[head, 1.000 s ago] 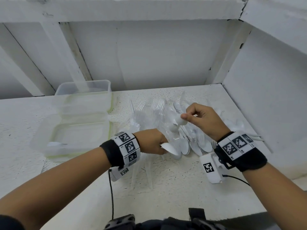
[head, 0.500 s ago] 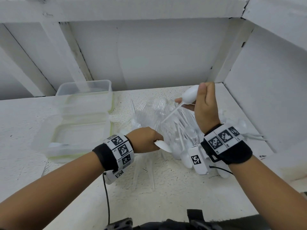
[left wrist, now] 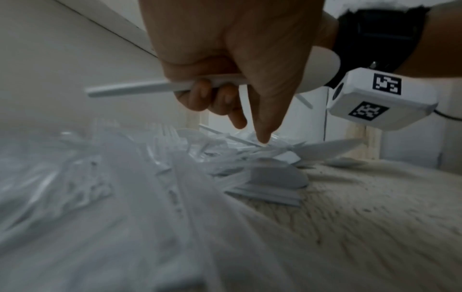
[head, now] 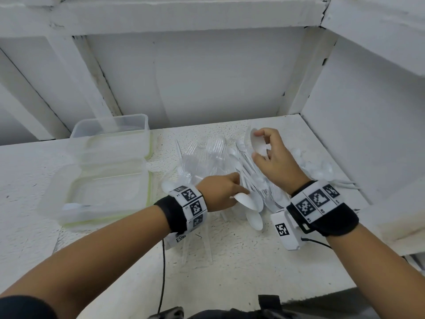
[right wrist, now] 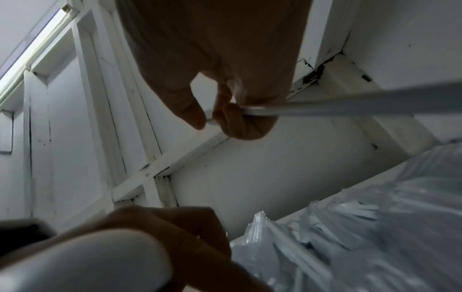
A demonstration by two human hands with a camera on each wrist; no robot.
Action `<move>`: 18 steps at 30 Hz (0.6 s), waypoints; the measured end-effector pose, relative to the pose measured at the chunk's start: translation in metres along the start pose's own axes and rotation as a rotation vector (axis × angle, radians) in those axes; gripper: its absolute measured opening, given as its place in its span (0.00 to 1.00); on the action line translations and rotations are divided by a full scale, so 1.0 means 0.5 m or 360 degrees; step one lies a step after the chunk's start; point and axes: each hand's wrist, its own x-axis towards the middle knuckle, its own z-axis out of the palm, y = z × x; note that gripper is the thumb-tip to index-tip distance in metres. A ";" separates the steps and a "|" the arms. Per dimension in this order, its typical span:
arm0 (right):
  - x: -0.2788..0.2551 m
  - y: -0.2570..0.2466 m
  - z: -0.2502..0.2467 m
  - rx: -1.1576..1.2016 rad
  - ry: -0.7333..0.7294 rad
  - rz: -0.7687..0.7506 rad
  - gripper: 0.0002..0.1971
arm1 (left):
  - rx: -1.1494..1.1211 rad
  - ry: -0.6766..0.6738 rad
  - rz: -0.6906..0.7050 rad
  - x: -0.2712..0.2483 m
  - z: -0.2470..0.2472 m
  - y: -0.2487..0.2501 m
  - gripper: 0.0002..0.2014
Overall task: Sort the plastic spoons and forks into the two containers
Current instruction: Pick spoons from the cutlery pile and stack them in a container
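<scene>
Since half a second ago, right hand [head: 273, 157] has dropped toward the pile [head: 220, 162], fingers curled round a white spoon [head: 256, 142]. Left hand [head: 220, 193] grips another spoon [head: 247, 201]. Containers [head: 103, 166] sit left.
Left wrist: spoon handle [left wrist: 140, 89] clamped.
Right wrist: the same.
Gathering step; next, carry spoons leftward.

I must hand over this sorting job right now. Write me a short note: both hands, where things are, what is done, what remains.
Left hand: grips a white spoon low over the pile.
Right hand: pinches another white spoon above the pile.
Pile of spoons and clear forks: on the table, between the hands and the two containers on the left.
Done: the near container holds what looks like one spoon.
Left: nearly all the cutlery.
</scene>
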 end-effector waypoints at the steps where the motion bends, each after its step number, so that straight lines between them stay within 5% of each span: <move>1: -0.006 0.006 -0.004 -0.0058 -0.0044 -0.0012 0.21 | 0.0043 -0.0018 0.0024 0.009 0.003 0.006 0.20; 9: -0.040 0.028 -0.026 -0.0075 0.0016 0.0125 0.21 | 0.0145 -0.0018 0.0089 0.041 0.007 0.025 0.15; 14: -0.040 0.049 -0.041 -0.0422 0.0036 0.0250 0.11 | -0.0169 0.0352 0.0388 0.010 -0.002 0.004 0.10; 18: -0.044 0.069 -0.039 -0.0403 0.0000 0.0275 0.06 | -0.0653 0.0570 0.0209 -0.011 -0.014 -0.010 0.11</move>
